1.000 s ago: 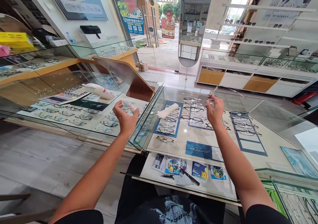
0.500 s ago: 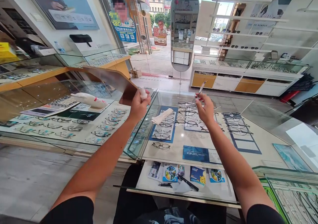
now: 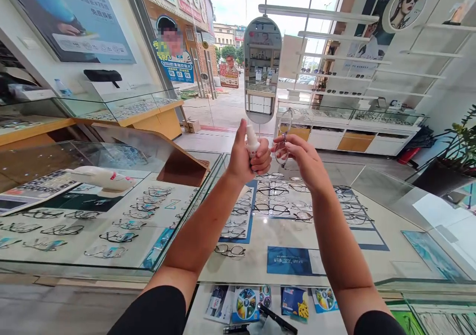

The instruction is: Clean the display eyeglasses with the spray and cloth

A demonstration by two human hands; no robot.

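Observation:
My left hand [image 3: 245,154] is wrapped round a small white spray bottle [image 3: 252,139], nozzle up, with the thumb beside its top. Just to the right, my right hand [image 3: 303,159] pinches a pair of eyeglasses [image 3: 284,134] near the middle, the two lenses one above the other. Both hands are raised over the glass counter, close to each other. Below them, rows of eyeglass frames [image 3: 273,208] lie on the display surface, and one more pair of glasses [image 3: 229,250] lies nearer to me.
A blue card [image 3: 288,260] lies on the counter. Beneath are leaflets [image 3: 246,304] and a black pen [image 3: 277,318]. At left, a white missile-shaped object [image 3: 106,179] rests on the case beside a brown panel [image 3: 182,164]. An oval mirror [image 3: 262,67] stands ahead.
My left hand has moved right and up with the bottle, away from the brown panel. The eyeglasses in my right hand now show their lenses, turned upright. The view has shifted.

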